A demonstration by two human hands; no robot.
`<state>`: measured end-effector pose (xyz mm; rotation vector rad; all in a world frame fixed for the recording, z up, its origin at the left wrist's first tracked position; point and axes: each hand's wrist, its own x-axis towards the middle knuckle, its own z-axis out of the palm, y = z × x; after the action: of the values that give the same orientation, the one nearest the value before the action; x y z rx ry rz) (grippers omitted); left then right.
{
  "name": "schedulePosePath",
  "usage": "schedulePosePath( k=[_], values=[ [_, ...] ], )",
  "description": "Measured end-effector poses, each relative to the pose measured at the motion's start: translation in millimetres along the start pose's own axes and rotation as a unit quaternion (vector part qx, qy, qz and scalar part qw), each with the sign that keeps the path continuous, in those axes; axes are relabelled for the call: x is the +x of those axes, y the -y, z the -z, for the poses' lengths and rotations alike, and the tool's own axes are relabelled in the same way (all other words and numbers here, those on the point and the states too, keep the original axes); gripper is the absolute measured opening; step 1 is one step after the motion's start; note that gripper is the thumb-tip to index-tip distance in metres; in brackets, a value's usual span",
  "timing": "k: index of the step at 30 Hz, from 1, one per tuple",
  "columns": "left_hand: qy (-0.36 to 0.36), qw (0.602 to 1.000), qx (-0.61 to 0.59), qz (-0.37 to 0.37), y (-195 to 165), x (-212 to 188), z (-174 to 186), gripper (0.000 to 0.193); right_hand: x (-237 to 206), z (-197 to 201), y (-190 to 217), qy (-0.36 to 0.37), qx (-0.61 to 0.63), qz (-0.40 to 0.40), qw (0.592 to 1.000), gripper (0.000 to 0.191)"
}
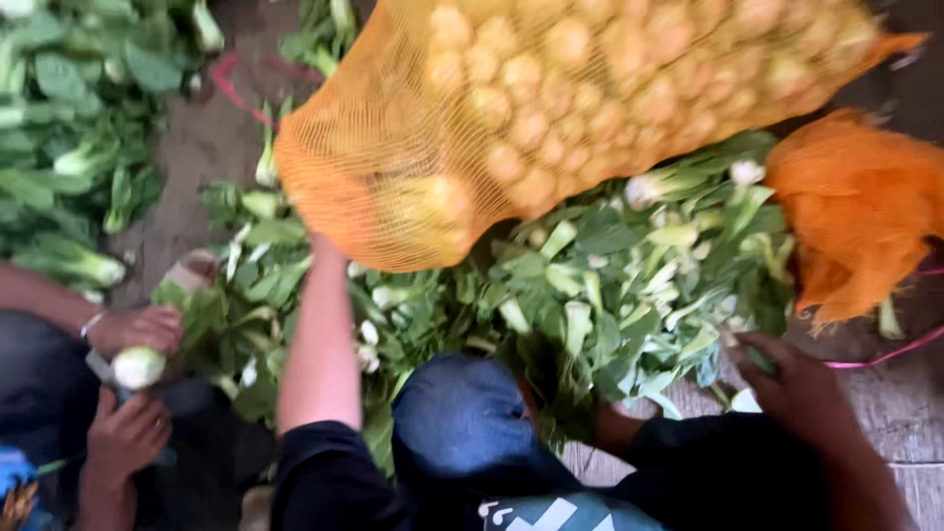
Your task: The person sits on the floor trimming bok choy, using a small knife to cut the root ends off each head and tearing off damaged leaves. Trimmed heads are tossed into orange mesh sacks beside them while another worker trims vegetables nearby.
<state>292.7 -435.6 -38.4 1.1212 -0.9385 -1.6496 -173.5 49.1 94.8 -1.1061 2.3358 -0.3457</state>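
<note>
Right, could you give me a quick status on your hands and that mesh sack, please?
Left hand up under the orange mesh sack, mostly hidden. Right hand at the edge of the greens, grip unclear. Another person's hands trimming nearby.

Floor [202,147]: bare, brown and worn, with pale plank-like boards at lower right. Directly on it: a broad heap of leafy greens with white stalks [610,285], spread across the middle; a second heap of the same greens [69,147] at upper left, apart from the first; an empty, crumpled orange net bag [855,211] at right, touching the middle heap's edge; pink string [885,351] trailing beneath that bag; another pink loop [241,93] at upper left between the two heaps
</note>
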Motion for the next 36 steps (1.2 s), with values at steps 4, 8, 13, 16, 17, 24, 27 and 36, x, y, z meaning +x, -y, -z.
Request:
schedulePosePath(
  k=[4, 8, 13, 16, 17, 24, 27, 36],
  values=[
    [-0.043, 0.992, 0.081, -0.086, -77.1, -18.7, 7.5, 0.043, -6.2, 7.7, -5.7, -0.044, 0.032, 0.073, 0.996, 0.043],
    [-0.126, 0.948, 0.221, -0.191, -114.3, -64.8, 24.6, 0.043, -8.3, 18.4, 0.2, -0.009, -0.01, -0.014, 1.0, 0.043],
    [-0.331, 0.722, 0.49, -0.359, -104.3, -132.1, 60.5, 0.053, -17.8, 22.2, -4.6, -0.01, 0.041, 0.084, 0.996, 0.04],
    [-0.247, 0.649, 0.618, -0.369, -95.6, -170.0, 82.5, 0.042, -26.1, 20.8, -11.2, -0.057, 0.019, 0.141, 0.988, 0.041],
    [-0.237, 0.639, 0.628, -0.376, -94.0, -182.9, 87.5, 0.045, -29.7, 21.5, -12.4, -0.058, 0.012, 0.14, 0.988, 0.04],
    [-0.275, 0.64, 0.662, -0.277, -56.1, -285.4, 81.4, 0.051, -69.6, 37.1, -9.2, -0.07, 0.043, 0.178, 0.981, 0.042],
    [-0.307, 0.71, 0.595, -0.218, -26.8, -327.1, 75.4, 0.04, -91.0, 43.1, -10.9, -0.056, 0.041, 0.159, 0.985, 0.042],
    [-0.376, 0.588, 0.612, -0.373, -49.0, -351.3, 95.4, 0.036, -106.1, 56.0, -43.2, -0.051, 0.054, 0.207, 0.975, 0.039]
  ],
)
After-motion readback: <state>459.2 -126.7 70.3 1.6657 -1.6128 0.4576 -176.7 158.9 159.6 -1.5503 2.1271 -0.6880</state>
